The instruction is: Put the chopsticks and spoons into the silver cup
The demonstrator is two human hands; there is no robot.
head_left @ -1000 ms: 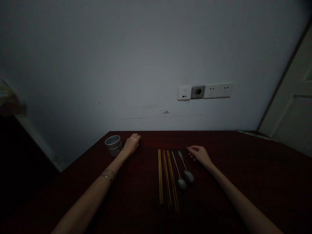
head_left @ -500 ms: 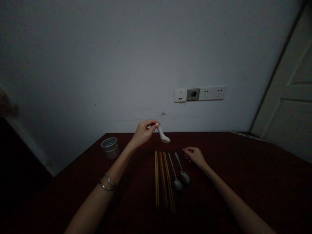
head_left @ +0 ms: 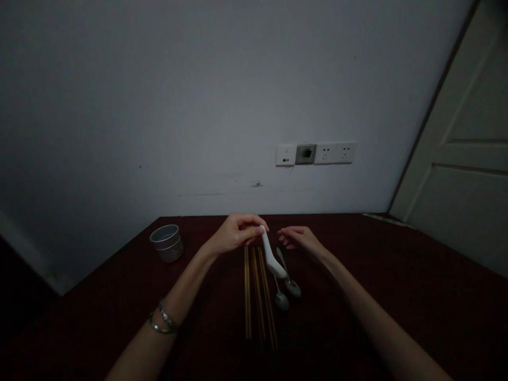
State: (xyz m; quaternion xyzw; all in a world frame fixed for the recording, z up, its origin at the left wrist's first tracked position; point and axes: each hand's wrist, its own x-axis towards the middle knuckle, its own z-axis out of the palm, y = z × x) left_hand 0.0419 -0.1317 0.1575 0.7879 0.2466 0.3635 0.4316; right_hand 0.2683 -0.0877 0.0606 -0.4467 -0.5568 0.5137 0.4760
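Note:
Between the thumb and fingers of my left hand (head_left: pixel 240 233) is the handle end of a white soup spoon (head_left: pixel 272 259). Its bowl points down toward me, held above two metal spoons and covering part of one. The metal spoon (head_left: pixel 282 300) nearer the chopsticks shows mostly its bowl; the other metal spoon (head_left: pixel 292 287) lies to its right. My right hand (head_left: pixel 301 238) hovers just beyond their handles, empty, with loosely curled fingers apart. Several wooden chopsticks (head_left: pixel 260 296) lie lengthwise in pairs to the left of the spoons.
A grey metal cup (head_left: pixel 167 244) with small holes stands at the left of the dark red table (head_left: pixel 337 328). Behind the table rises a pale wall (head_left: pixel 198 106) with sockets (head_left: pixel 335 153). A panelled door (head_left: pixel 468 159) is at the right.
My left hand has brought the white spoon lower and closer to me, over the metal spoons. My right hand has shifted left and slightly away, nearer the left hand. The view has turned slightly right.

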